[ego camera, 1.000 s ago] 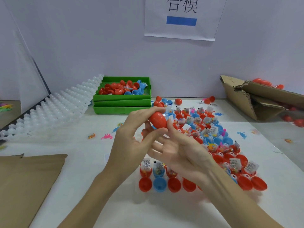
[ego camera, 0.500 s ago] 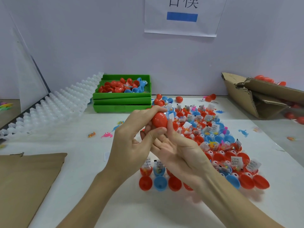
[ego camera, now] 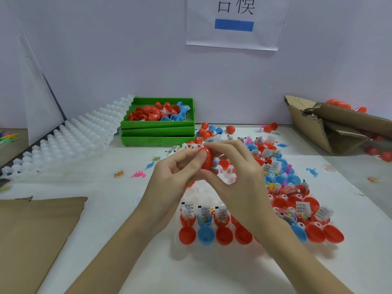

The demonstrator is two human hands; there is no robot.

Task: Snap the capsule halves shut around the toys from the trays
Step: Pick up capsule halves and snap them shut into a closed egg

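Red plastic shows between the fingers: both hands hold one red capsule (ego camera: 206, 159) up above the desk (ego camera: 106, 240), over the far part of the white tray (ego camera: 228, 177). The left hand (ego camera: 176, 179) pinches its near side with thumb and forefinger, and the right hand (ego camera: 235, 177) closes on its far side, so each grip is clenched on the same capsule. No gap between the halves is visible, though the fingers hide most of the seam, so whether it has clicked fully shut cannot be told. The step in hand looks like the final squeeze. Many open halves (ego camera: 205, 235) with bagged toys (ego camera: 204, 213) stand waiting in the tray's near rows. Next, the closed capsule would need setting aside, perhaps with the others in the green bin (ego camera: 158, 126), and a fresh toy-filled half picked from the tray.
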